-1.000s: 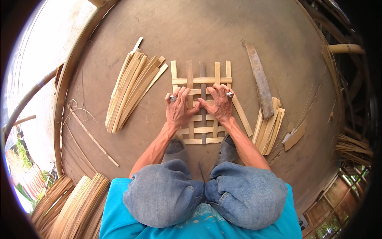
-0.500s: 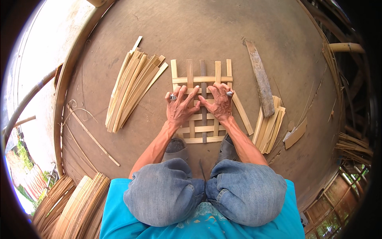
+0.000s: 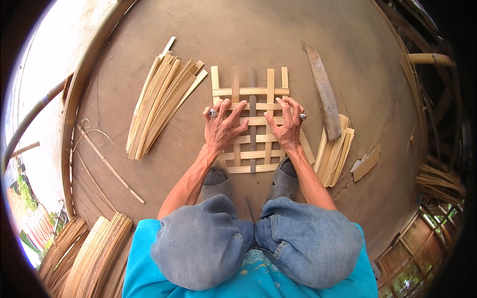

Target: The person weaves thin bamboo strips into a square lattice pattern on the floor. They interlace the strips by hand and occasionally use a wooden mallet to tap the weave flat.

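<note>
Between my feet and beyond them, a flat open lattice of woven bamboo strips [image 3: 271,91] lies on the ground. One dark lengthwise strip [image 3: 252,134] runs up its middle, among pale ones. My left hand [image 3: 222,128] rests on the lattice's left side with the fingers spread over the crosswise strips. At the right edge, my right hand [image 3: 287,128] has its fingers bent and apart, the thumb towards the middle. Both hands wear a ring and neither grasps anything. A loose pale strip [image 3: 307,149] slants out beside my right wrist.
A fanned pile of bamboo strips [image 3: 161,107] lies to the left. On the right, a flat grey wooden bar [image 3: 324,94] overlaps a smaller strip pile [image 3: 334,156], near a brown flat piece [image 3: 366,163]. A thin stick [image 3: 112,164] and larger bundles [image 3: 97,256] are at lower left.
My hands have moved apart: the right one shifted outward from the middle strip to the right edge, and the left stayed on its side. More of the lattice's centre shows.
</note>
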### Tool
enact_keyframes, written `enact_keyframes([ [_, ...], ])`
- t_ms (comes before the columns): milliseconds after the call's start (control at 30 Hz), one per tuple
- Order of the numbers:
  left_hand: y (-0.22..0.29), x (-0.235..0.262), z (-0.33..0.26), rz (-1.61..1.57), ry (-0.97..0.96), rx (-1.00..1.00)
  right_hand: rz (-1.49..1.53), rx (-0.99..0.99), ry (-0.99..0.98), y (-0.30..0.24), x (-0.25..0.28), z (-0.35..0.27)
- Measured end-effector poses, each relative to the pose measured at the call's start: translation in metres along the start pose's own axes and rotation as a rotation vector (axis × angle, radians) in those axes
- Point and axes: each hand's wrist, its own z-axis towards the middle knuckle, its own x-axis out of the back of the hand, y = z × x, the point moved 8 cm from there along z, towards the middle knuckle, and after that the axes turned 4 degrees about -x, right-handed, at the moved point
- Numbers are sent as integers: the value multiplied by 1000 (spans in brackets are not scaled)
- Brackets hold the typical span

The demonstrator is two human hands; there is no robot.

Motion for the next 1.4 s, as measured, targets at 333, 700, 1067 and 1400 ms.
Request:
enact_keyframes([
  [333, -1, -4, -5, -11, -35, 14, 83, -91, -28, 21, -9, -3],
  [700, -3, 7, -5, -73, 32, -37, 150, -113, -15, 19, -3, -3],
  [1067, -3, 50, -53, -263, 70, 72, 25, 123, -161, -46, 7, -45],
  [1400, 13, 23, -51, -52, -207, 55, -81, 194, -204, -45, -19, -49],
])
